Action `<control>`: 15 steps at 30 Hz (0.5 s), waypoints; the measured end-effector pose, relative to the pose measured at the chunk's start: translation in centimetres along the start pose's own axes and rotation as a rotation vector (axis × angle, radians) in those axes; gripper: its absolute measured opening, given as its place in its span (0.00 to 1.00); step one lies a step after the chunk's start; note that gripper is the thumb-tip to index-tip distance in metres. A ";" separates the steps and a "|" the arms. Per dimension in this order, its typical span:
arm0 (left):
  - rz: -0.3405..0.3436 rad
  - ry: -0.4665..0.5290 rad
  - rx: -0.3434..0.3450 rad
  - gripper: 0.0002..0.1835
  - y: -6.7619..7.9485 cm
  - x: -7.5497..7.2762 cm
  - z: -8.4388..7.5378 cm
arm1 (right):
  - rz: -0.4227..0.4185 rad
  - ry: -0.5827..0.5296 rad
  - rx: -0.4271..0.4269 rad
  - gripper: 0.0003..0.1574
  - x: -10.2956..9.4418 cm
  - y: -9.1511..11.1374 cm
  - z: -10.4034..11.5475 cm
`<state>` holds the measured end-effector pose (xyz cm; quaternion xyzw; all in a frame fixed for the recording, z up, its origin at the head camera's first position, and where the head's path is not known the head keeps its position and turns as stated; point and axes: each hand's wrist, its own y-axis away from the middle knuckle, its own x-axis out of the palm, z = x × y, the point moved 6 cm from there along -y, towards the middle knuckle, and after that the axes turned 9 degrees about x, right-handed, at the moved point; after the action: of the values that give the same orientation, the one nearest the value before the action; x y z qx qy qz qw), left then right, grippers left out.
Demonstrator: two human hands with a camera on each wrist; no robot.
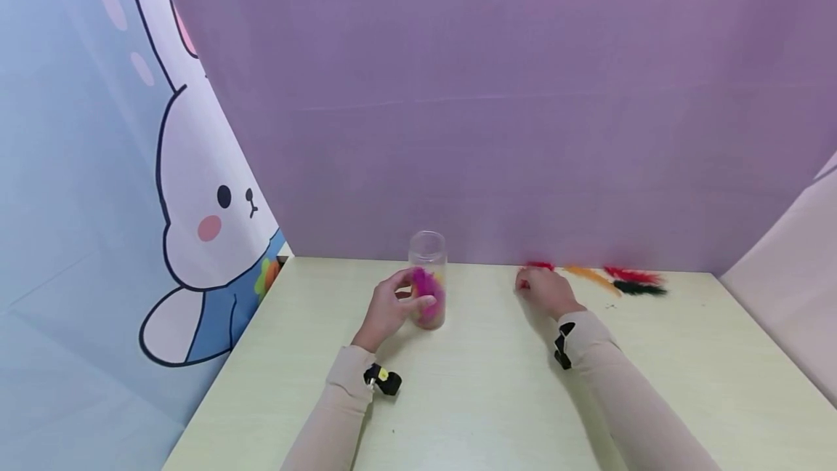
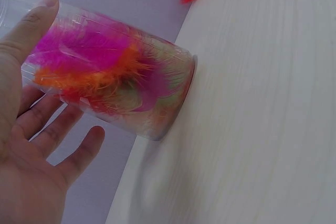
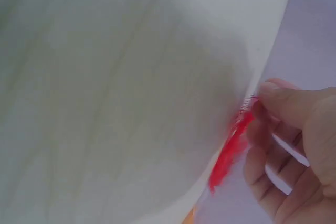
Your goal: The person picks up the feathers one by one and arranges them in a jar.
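A clear, tall jar point(image 1: 428, 246) stands upright on the table near its back edge, with magenta, orange and red feathers point(image 2: 89, 51) packed inside. My left hand point(image 1: 386, 311) holds the jar from its left side, the thumb across the front and the fingers behind. Farther right, my right hand point(image 1: 546, 292) is low over the table at the back edge. In the right wrist view, its thumb and index finger pinch a red feather point(image 3: 229, 150) by one end, and the rest of the feather trails along the table edge.
Right of my right hand lie an orange-yellow feather point(image 1: 593, 280), another red feather point(image 1: 634, 276) and a dark green feather point(image 1: 641, 288). A purple cloth point(image 1: 497, 129) hangs behind the pale table point(image 1: 484, 398). To the left hangs a blue rabbit-print cloth point(image 1: 72, 202).
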<state>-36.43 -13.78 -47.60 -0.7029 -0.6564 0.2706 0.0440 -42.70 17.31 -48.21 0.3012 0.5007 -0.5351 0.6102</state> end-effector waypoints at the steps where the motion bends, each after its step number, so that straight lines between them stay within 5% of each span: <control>1: 0.001 0.001 0.000 0.34 0.0 0.0 0.0 | -0.015 -0.005 0.000 0.08 -0.2 0.1 0.1; 7: 0.001 0.002 0.000 0.35 0.0 0.1 0.1 | -0.114 -0.056 -0.011 0.02 -2.1 0.8 0.6; 15: -0.006 -0.002 0.006 0.35 0.0 0.1 0.1 | -0.121 -0.219 0.047 0.05 -4.3 1.6 0.7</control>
<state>-36.50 -13.71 -47.69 -0.7004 -0.6578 0.2730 0.0461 -40.67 18.54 -44.21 0.2243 0.4355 -0.6124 0.6205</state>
